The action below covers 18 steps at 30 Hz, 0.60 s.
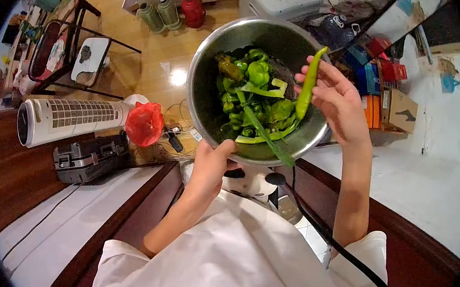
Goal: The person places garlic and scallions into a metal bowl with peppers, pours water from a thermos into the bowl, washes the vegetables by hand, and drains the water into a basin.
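My left hand [209, 166] grips the near rim of a steel bowl [201, 93], its thumb over the edge. Inside lie several green peppers [258, 73], some small and round, some long, along with a flat green leafy strip [264, 133] that reaches over the near rim. A long light-green chili pepper [307, 87] is pinched upright between the thumb and fingers of my right hand [338, 101], above the bowl's right side. The chili's lower end hangs over the other peppers.
On the floor ahead stand a red thermos [192, 10] and two greenish thermoses [168, 14]. At left are a folding chair [90, 59], a white tower fan [76, 116], a red plastic bag [144, 124] and a black case [91, 157]. Cardboard boxes [401, 111] stand at right.
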Available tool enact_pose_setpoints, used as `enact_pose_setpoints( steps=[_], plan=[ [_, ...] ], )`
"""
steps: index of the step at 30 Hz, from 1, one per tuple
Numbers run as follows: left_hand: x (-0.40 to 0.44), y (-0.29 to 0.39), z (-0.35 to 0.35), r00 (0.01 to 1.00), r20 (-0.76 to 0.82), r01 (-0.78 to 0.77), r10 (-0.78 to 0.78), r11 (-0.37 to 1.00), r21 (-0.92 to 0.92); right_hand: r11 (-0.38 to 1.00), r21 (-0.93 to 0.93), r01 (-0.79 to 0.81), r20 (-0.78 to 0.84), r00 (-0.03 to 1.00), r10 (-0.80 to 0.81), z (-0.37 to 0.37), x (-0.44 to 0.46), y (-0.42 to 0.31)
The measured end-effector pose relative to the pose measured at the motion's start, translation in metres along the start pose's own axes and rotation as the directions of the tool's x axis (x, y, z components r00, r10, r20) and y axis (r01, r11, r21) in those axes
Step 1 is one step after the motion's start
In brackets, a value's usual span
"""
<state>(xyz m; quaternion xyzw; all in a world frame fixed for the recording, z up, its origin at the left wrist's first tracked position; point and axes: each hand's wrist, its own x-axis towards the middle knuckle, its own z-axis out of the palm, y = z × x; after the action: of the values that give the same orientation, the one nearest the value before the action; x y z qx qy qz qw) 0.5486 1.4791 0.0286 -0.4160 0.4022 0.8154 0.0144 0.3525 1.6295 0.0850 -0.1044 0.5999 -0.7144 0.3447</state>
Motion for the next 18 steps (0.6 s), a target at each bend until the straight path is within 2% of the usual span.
enact_pose_setpoints(
  steps=[1,3,4,5,7,10,11,13,14,16,17,18],
  plan=[
    [0.010,0.014,-0.010,0.999,0.028,-0.021,0.022,0.999,-0.025,1.000,-0.015,-0.002,0.007,1.000,0.002,0.018,0.015,-0.004],
    [0.022,0.035,-0.023,0.997,0.057,-0.053,0.057,0.997,-0.063,0.982,-0.173,0.072,0.130,0.990,-0.049,0.046,0.038,-0.011],
    [0.003,0.015,0.023,0.999,0.028,-0.025,0.026,0.999,-0.033,0.988,-0.151,0.015,0.167,0.986,0.011,0.003,0.014,-0.023],
    [0.007,0.021,0.025,0.999,0.031,-0.028,0.029,0.999,-0.044,0.956,-0.285,0.068,0.194,0.981,-0.012,0.006,0.024,-0.025],
    [0.013,0.031,0.026,1.000,0.010,-0.027,0.028,0.997,-0.070,0.736,-0.635,0.236,0.173,0.972,-0.162,0.017,0.040,-0.034],
    [0.022,0.055,0.013,0.999,-0.027,-0.038,0.036,0.994,-0.099,0.642,-0.707,0.297,0.176,0.953,-0.248,0.039,0.078,-0.040],
    [0.008,0.053,0.017,0.998,-0.054,-0.033,0.029,0.997,-0.074,0.656,-0.694,0.296,0.182,0.954,-0.237,0.036,0.071,-0.040],
    [0.008,0.059,0.021,0.995,-0.091,-0.053,0.043,0.993,-0.107,0.519,-0.801,0.298,0.187,0.949,-0.255,0.039,0.083,-0.045],
    [0.010,0.063,0.020,0.992,-0.111,-0.069,0.055,0.990,-0.126,0.518,-0.798,0.307,0.203,0.947,-0.249,0.043,0.092,-0.047],
    [0.020,0.074,0.013,0.990,-0.132,-0.075,0.056,0.988,-0.137,0.306,-0.877,0.371,0.293,0.917,-0.272,0.054,0.114,-0.046],
    [0.026,0.080,0.010,0.988,-0.142,-0.076,0.056,0.988,-0.137,0.305,-0.872,0.384,0.308,0.913,-0.268,0.059,0.127,-0.043],
    [0.027,0.087,0.009,0.986,-0.157,-0.080,0.058,0.987,-0.138,0.158,-0.884,0.440,0.379,0.872,-0.309,0.065,0.137,-0.037]
  ],
)
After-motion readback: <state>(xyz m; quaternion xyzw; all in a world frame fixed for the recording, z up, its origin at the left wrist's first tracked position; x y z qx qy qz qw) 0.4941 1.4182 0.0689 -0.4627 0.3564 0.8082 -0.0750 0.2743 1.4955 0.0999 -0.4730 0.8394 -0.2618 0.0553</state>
